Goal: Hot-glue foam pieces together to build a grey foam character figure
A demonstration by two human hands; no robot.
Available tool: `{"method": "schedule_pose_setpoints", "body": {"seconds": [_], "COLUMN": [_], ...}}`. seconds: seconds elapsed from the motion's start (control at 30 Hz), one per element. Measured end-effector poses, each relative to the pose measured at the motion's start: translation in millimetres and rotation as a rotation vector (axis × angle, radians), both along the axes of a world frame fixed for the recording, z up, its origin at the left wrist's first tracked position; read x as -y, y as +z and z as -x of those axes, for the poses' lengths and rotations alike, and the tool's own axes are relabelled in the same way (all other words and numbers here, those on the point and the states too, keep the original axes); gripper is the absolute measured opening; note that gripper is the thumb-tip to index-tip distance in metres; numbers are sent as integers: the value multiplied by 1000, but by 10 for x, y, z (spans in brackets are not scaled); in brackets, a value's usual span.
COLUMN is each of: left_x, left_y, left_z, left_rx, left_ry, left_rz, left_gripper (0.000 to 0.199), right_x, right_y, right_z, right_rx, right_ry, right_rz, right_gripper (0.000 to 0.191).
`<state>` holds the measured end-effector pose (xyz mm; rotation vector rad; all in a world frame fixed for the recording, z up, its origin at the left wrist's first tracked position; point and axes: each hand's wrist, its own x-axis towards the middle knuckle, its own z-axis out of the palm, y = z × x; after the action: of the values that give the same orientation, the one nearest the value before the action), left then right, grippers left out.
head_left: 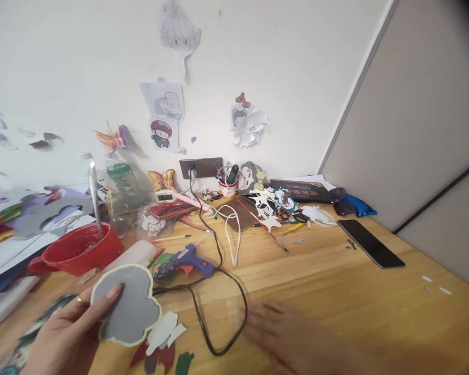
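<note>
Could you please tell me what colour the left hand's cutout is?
The cutout is grey, edged pale yellow; head view.

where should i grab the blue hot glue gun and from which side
Probably best by the blue pistol grip, from above and the right: the hot glue gun lies with that end pointing right, while its other end sits near the held gray cloud-shaped cutout.

At the near left, the left hand [64, 332] is bare-skinned and slender-fingered, with a narrow, shiny gold-coloured ring [78, 299] around one finger. The thumb is long and tapers to a rounded tip; its nail is too soft in focus to describe. Near the middle, the right hand [283, 328] is bare too, its fingers and knuckles smeared by blur, and the forearm [338, 354] behind it is equally blurred.
</note>
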<state>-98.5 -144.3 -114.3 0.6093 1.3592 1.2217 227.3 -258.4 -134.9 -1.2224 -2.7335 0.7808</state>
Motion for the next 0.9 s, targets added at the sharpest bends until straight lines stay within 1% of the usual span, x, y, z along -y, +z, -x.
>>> {"method": "schedule_pose_setpoints", "body": {"seconds": [0.07, 0.13, 0.2, 0.23, 0.27, 0.3, 0.37, 0.4, 0.47, 0.57, 0.67, 0.73, 0.8, 0.9], "left_x": [-17, -17, -11, -8, -8, -11, -21, -26, -33, -34, -44, -61, -75, -60], "left_y": [-45, -59, -53, -50, -49, -53, -71, -84, -106, -136, -186, -232, -265, -251], "left_z": [53, 78, 67, 53, 36, 21, 0, -5, -1, 18, 41, 60, 75, 74], "left_rx": [51, 58, 28, 12, -2, -14, -26, -25, -27, -29, -37, -32, -22, -5], "left_ry": [-62, -99, -107, -118, -130, -137, -151, -153, -140, -155, -153, -135, -114, -98], "left_rz": [-14, -17, -26, -27, -25, -19, -4, -1, -2, -7, 18, 52, 75, 85], "left_gripper": [40, 47, 51, 52, 53, 53, 52, 51, 49, 48, 50, 51, 51, 48], "right_x": [-139, -204, -202, -189, -177, -176, -234, -300, -496, -849, -1088, -1132, -1086, -870], "right_y": [-11, -45, -63, -62, -57, -52, -58, -71, -114, -192, -257, -292, -318, -331], "right_z": [-175, -400, -574, -611, -604, -555, -364, -247, -34, 133, 125, 57, -58, -331], "right_rx": [32, 115, 200, 219, 222, 207, 142, 110, 83, 69, 65, 71, 87, 130], "right_ry": [-130, -307, -489, -533, -540, -510, -372, -311, -240, -241, -272, -312, -375, -507], "right_rz": [-8, -41, -76, -83, -83, -75, -69, -89, -177, -245, -271, -282, -290, -295], "right_gripper": [65, 63, 61, 61, 61, 60, 58, 58, 58, 57, 63, 64, 63, 62]}}
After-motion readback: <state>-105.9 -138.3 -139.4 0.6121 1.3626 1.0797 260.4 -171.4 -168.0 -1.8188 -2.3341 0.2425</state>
